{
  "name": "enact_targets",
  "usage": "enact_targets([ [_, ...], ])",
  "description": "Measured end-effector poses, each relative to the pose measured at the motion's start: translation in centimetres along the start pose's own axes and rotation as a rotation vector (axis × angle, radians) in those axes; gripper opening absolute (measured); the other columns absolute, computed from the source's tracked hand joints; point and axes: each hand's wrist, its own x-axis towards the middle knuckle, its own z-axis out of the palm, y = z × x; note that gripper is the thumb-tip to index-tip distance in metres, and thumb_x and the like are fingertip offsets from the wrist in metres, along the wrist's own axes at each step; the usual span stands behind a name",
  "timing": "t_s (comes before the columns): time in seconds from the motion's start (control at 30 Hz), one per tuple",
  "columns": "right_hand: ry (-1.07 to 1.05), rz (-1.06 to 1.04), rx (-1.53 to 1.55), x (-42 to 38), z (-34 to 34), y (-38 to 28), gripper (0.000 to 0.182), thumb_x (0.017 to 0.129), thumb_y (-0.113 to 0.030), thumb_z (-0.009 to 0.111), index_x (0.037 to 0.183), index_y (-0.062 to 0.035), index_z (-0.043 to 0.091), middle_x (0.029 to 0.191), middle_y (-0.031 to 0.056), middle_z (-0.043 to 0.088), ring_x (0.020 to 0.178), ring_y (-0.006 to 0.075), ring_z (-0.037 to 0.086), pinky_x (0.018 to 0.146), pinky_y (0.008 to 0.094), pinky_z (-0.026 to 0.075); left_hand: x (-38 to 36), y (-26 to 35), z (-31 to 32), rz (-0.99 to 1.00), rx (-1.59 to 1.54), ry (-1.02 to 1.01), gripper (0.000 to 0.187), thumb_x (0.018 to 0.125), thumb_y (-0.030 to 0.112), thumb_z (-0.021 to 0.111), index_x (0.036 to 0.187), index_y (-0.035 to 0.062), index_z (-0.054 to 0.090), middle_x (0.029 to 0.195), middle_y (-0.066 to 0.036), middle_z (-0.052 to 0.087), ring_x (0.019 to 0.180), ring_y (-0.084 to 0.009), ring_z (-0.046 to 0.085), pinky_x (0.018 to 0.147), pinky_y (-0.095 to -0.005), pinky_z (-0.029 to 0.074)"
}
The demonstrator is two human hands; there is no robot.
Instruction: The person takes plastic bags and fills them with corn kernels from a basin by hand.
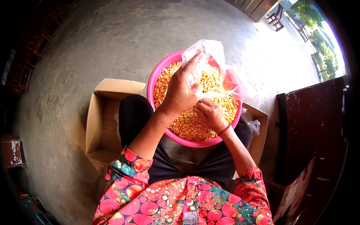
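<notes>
A pink basin full of loose yellow-orange corn kernels sits between the knees. Over its far side is a clear plastic bag, spread partly across the kernels. My left hand lies along the bag's left side, fingers pointing forward and thumb apart, with the plastic around its fingertips. Just to the right and nearer, my right hand, with a red bracelet at the wrist, is closed in a pinch on the bag's near edge. Its fingertips are close to the left hand's palm.
An open cardboard box stands on the floor at left. Another box, with crumpled plastic, is at right. Dark red furniture stands further right. Wooden chairs line the upper left; another chair is near the doorway.
</notes>
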Motion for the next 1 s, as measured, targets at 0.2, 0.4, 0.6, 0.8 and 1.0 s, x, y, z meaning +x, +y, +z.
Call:
enact_targets([
  [0.2, 0.099, 0.151, 0.232, 0.3, 0.1, -0.1, 0.011, 0.085, -0.01, 0.06, 0.079, -0.0004, 0.059, 0.071, 0.0128, 0.058, 0.064, 0.0265, 0.058, 0.06, 0.0358, 0.047, 0.0, 0.1, 0.0, -0.01, 0.01, 0.001, 0.061, 0.069, -0.008, 0.047, 0.13, -0.001, 0.044, 0.127, -0.019, 0.052, 0.122, -0.0283, 0.047, 0.103, -0.0341, 0.035],
  [0.4, 0.1, 0.507, 0.628, 0.0, -1.1, -0.8, 0.027, 0.095, -0.019, 0.05, 0.075, -0.0019, 0.057, 0.062, -0.0017, 0.05, 0.053, 0.008, 0.046, 0.048, 0.0246, 0.038, -0.1, 0.1, 0.1, -0.021, 0.008, 0.006, 0.062, 0.068, -0.009, 0.047, 0.13, -0.0012, 0.043, 0.127, -0.02, 0.051, 0.121, -0.0293, 0.048, 0.102, -0.034, 0.036],
  [0.6, 0.177, 0.494, 1.487, 2.6, -5.2, -4.9, 0.036, 0.098, -0.027, 0.044, 0.068, -0.007, 0.046, 0.058, -0.0009, 0.039, 0.042, 0.0057, 0.03, 0.039, 0.0202, 0.022, 0.0, 0.1, 0.2, -0.006, 0.026, 0.014, 0.062, 0.068, -0.009, 0.046, 0.13, -0.0014, 0.043, 0.126, -0.021, 0.052, 0.121, -0.0302, 0.048, 0.101, -0.0343, 0.037],
  [0.8, 0.431, 0.377, 1.324, 7.6, -7.1, -3.0, 0.033, 0.097, -0.024, 0.046, 0.07, -0.0057, 0.048, 0.056, -0.002, 0.039, 0.043, 0.0054, 0.032, 0.039, 0.0201, 0.025, 0.0, 0.4, 0.1, 0.005, 0.001, -0.004, 0.065, 0.066, -0.01, 0.047, 0.13, -0.0005, 0.042, 0.127, -0.02, 0.052, 0.121, -0.0307, 0.048, 0.101, -0.0348, 0.037],
  [1.0, 0.53, 0.417, 1.192, 10.0, -6.4, 0.0, 0.032, 0.095, -0.026, 0.051, 0.068, -0.0081, 0.051, 0.055, -0.0055, 0.038, 0.042, 0.0023, 0.03, 0.038, 0.0197, 0.022, -0.2, 0.3, 0.2, -0.026, -0.037, 0.013, 0.064, 0.066, -0.01, 0.05, 0.129, -0.0009, 0.043, 0.127, -0.019, 0.052, 0.121, -0.0306, 0.048, 0.102, -0.0356, 0.036],
])
